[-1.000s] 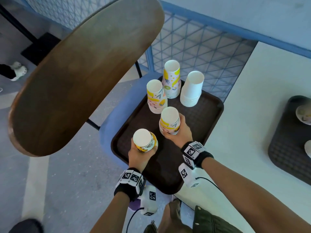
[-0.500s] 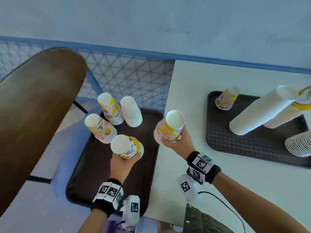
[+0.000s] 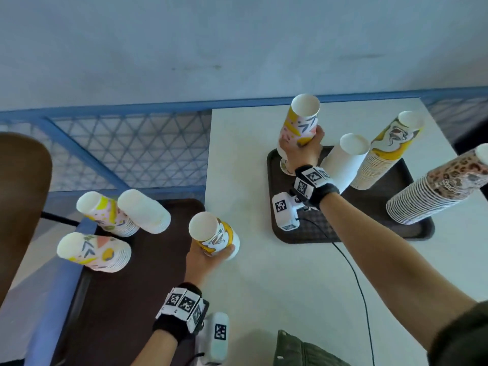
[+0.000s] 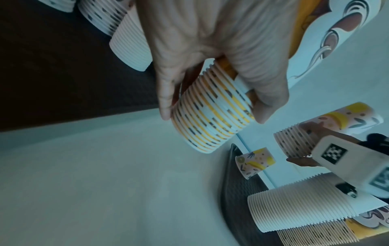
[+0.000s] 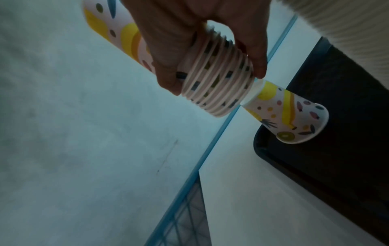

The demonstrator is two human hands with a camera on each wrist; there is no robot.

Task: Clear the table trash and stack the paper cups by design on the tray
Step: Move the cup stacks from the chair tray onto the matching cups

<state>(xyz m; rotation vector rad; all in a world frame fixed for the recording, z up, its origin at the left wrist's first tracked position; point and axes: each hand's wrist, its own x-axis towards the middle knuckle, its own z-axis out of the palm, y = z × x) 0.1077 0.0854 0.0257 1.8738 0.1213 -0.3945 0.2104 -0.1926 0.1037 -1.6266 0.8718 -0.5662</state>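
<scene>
My right hand grips a stack of pink-and-yellow leaf-print cups, upside down, just above a single upturned cup of the same print at the far left corner of the dark table tray. The stack's lowest rim sits close over that cup's base. My left hand holds a stack of yellow swirl-print cups above the table's left edge. On the table tray stand a tall white stack, a yellow swirl stack and a leopard-print stack.
A second dark tray lies on a blue chair at the left with two leaf-print stacks and a white stack. A brown chair back rises at far left. A blue mesh railing runs behind.
My right hand carried its leaf-print stack from the chair tray to above the table tray. My left hand moved right with its swirl stack to the table's edge. The view swung right.
</scene>
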